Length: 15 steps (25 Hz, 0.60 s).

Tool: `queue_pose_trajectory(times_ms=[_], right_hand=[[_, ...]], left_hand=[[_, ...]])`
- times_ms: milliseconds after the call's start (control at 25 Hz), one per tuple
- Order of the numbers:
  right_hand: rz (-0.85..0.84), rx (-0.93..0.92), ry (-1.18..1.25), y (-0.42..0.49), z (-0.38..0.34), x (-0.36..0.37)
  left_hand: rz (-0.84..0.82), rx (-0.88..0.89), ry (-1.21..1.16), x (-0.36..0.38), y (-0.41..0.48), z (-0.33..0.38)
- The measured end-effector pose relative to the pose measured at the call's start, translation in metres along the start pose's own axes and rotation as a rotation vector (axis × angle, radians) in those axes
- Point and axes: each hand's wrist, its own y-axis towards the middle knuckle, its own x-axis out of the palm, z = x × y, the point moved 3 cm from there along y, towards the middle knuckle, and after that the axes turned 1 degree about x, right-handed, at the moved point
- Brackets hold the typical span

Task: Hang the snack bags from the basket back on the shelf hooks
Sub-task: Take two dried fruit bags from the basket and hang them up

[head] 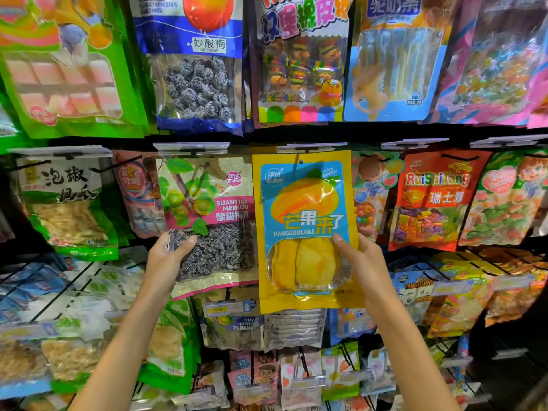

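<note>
the mango bag point(305, 232) is sitting in the middle row of the shelf point(267, 139), upright, with its long axis running from 12 o'clock to 6 o'clock. the right hand point(363, 262) is holding it at the bag's 4 o'clock edge. its grip is pinching the mango bag, thumb on the front film and fingers hidden behind. the hang hole point(301, 161) is lying at about 11 o'clock from that grip, at the top centre of the bag. it is sitting just below a clear label holder point(310, 147). whether the hook is already passing through the hole cannot be told from this view.

the left hand point(169, 262) is working on the neighbouring plum bag point(213, 221), which is hanging at 9 o'clock from the mango bag. the mango bag's left edge is overlapping it. the left grip is pinching the plum bag at that bag's 8 o'clock edge, thumb in front, fingers behind. the right hand is the nearer one to the mango bag; the left hand is not touching it.

judgement: the coming move is depending on the line from hole to hook. the bag is probably needing to travel toward 12 o'clock and onto the hook while staying upright.

count: two hands, each holding one bag. one mango bag and one plum bag are showing at the front. five label holders are running across this row. the basket is not appearing in view.
</note>
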Motion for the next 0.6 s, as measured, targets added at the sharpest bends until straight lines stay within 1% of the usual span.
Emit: queue_pose_trajectory(times_ms=[240,480,600], right_hand=[[0.009,0.014,-0.029,0.031,0.018,0.006],[0.014,-0.009,-0.135,0.070,0.031,0.018],[-0.006,-0.011,-0.184,0.078,0.035,0.024]], left_hand=[[-0.020,0.000,-0.006,0.005,0.001,-0.001],[-0.028,-0.008,0.069,0.002,0.002,0.000],[0.002,-0.013,0.110,0.002,0.001,0.004]])
